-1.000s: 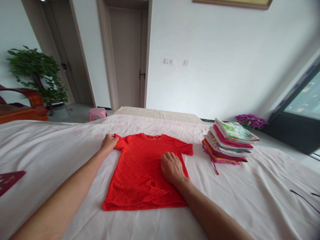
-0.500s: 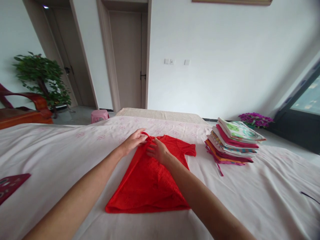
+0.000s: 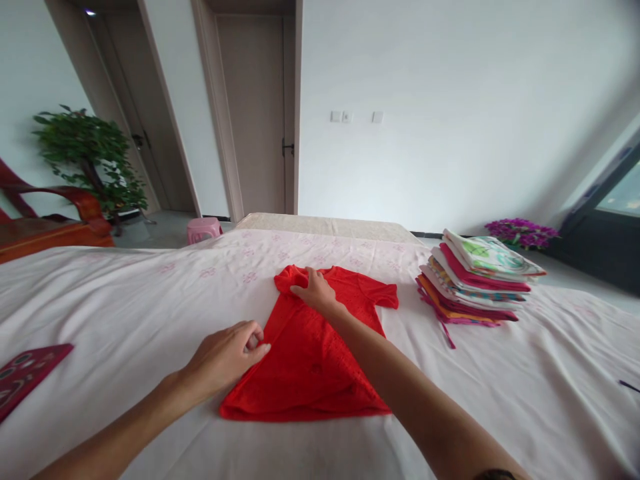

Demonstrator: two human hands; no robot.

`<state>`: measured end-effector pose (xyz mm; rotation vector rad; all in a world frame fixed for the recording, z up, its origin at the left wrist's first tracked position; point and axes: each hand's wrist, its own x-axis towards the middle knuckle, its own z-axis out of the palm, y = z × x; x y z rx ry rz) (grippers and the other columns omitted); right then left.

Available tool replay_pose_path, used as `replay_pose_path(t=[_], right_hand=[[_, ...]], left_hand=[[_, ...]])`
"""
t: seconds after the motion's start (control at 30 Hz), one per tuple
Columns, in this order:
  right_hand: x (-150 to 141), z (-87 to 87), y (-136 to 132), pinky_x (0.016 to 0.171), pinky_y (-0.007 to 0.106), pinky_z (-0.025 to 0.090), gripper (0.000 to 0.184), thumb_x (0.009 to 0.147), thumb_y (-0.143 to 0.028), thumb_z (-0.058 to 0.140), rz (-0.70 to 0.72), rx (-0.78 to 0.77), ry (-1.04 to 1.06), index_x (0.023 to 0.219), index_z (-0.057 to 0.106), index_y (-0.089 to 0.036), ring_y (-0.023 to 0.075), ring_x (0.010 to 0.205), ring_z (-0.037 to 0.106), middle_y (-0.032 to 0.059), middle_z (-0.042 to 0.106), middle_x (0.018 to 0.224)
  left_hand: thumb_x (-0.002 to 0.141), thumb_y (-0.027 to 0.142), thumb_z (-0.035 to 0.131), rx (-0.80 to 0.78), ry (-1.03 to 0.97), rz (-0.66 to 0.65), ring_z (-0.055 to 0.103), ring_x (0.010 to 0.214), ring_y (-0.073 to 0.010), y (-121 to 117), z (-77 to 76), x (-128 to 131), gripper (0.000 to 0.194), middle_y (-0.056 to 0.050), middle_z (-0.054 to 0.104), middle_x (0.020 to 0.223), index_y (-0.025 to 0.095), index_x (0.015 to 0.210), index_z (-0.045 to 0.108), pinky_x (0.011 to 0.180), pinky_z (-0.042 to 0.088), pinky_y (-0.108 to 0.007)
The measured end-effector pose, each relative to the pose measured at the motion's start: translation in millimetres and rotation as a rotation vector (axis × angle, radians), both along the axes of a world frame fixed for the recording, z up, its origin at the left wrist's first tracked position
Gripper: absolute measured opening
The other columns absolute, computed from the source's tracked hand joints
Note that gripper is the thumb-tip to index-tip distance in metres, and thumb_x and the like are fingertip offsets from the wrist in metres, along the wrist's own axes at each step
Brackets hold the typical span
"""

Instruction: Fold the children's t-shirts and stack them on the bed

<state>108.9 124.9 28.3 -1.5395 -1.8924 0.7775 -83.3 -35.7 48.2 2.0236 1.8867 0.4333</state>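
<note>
A red short-sleeved T-shirt lies spread on the cloth-covered surface, collar away from me and hem towards me. My right hand is at its left shoulder, thumb and fingers closed on the fabric beside the left sleeve. Lower down, my left hand is at the shirt's left side edge with its fingers curled and the thumb tip over the red cloth. How much fabric lies between those fingers is hidden. The sleeve on the right side lies out flat.
A stack of folded clothes stands to the right on the pale patterned sheet. At the left edge lies a dark red flat item. Beyond are a pink stool, a wooden armchair, a green plant and purple flowers.
My left hand has let go of the shoulder and come down towards me to the shirt's side edge. The right hand stays near the shoulder. The left sleeve now lies on the sheet.
</note>
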Motion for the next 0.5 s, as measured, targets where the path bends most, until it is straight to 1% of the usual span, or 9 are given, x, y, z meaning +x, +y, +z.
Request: replay_pose_path(t=[0.03,0.07,0.1,0.13,0.17,0.27,0.33,0.4,0.5], right_hand=[[-3.5,-0.6,-0.5,0.097,0.047,0.044,0.081,0.072,-0.050,0.074,-0.009,0.086,-0.129,0.143,0.043,-0.026,0.0346,0.125,0.049,0.0134,0.052,0.138],[-7.0,-1.9,-0.9,0.099,0.048,0.042,0.087,0.070,-0.051,0.075,-0.014,0.141,-0.214,0.146,0.039,-0.027,0.0354,0.127,0.047,0.0143,0.050,0.141],[-10.5,-3.7,-0.9,0.100,0.049,0.040,0.089,0.069,-0.052,0.075,-0.010,0.176,-0.273,0.146,0.038,-0.027,0.0355,0.128,0.046,0.0148,0.050,0.140],[-13.7,-5.7,-0.5,0.100,0.048,0.039,0.086,0.070,-0.052,0.075,0.003,0.198,-0.324,0.145,0.040,-0.026,0.0350,0.127,0.046,0.0149,0.052,0.138],[-16.4,-7.5,0.4,0.100,0.048,0.039,0.078,0.072,-0.051,0.073,0.020,0.215,-0.365,0.141,0.046,-0.025,0.0342,0.126,0.047,0.0147,0.054,0.134],[-20.2,-10.7,6.1,0.096,0.042,0.041,0.040,0.082,-0.044,0.063,0.047,0.230,-0.393,0.116,0.063,-0.024,0.0304,0.120,0.050,0.0128,0.060,0.124],[-18.0,-10.0,12.2,0.091,0.039,0.043,0.026,0.085,-0.037,0.057,0.005,0.201,-0.305,0.105,0.066,-0.023,0.0281,0.114,0.054,0.0120,0.062,0.121],[-12.0,-7.4,19.6,0.085,0.036,0.045,0.023,0.084,-0.032,0.056,-0.078,0.109,-0.107,0.101,0.065,-0.021,0.0270,0.107,0.059,0.0117,0.066,0.113],[0.8,-1.1,31.6,0.074,0.030,0.047,0.017,0.081,-0.029,0.058,-0.152,-0.040,0.196,0.093,0.065,-0.018,0.0241,0.090,0.065,0.0082,0.070,0.087]], left_hand=[[0.082,0.050,0.053,-0.013,0.061,-0.003,0.065,0.078,-0.0171,-10.7,1.9,1.0,0.028,0.000,0.070,0.091,0.025,0.094,0.059,0.069,0.040,-0.027],[0.081,0.051,0.054,-0.026,0.109,-0.009,0.065,0.077,-0.0177,-19.6,3.0,1.7,0.030,0.000,0.070,0.091,0.025,0.097,0.058,0.068,0.038,-0.028],[0.081,0.051,0.054,-0.041,0.145,-0.017,0.065,0.075,-0.0184,-26.6,3.1,2.2,0.031,0.000,0.070,0.091,0.026,0.099,0.058,0.067,0.038,-0.028],[0.081,0.050,0.054,-0.054,0.168,-0.024,0.065,0.074,-0.0191,-31.9,2.2,2.2,0.032,-0.001,0.070,0.091,0.026,0.101,0.057,0.067,0.037,-0.029],[0.080,0.048,0.055,-0.067,0.182,-0.025,0.065,0.073,-0.0196,-35.5,0.5,1.7,0.031,-0.001,0.070,0.090,0.026,0.102,0.056,0.067,0.037,-0.029],[0.079,0.038,0.054,-0.096,0.172,-0.001,0.065,0.071,-0.0195,-39.0,-7.6,-1.6,0.020,0.000,0.070,0.084,0.027,0.095,0.056,0.065,0.035,-0.028],[0.078,0.032,0.053,-0.091,0.127,0.019,0.064,0.069,-0.0179,-38.0,-12.5,-4.5,0.009,0.002,0.069,0.077,0.028,0.086,0.057,0.063,0.033,-0.027],[0.079,0.030,0.052,-0.055,0.052,0.025,0.062,0.067,-0.0163,-36.3,-14.5,-5.8,0.005,0.003,0.068,0.074,0.028,0.080,0.057,0.062,0.032,-0.026],[0.081,0.032,0.052,-0.003,-0.063,0.029,0.061,0.066,-0.0149,-33.8,-9.0,-0.7,0.006,0.004,0.068,0.073,0.028,0.081,0.057,0.061,0.031,-0.024]])
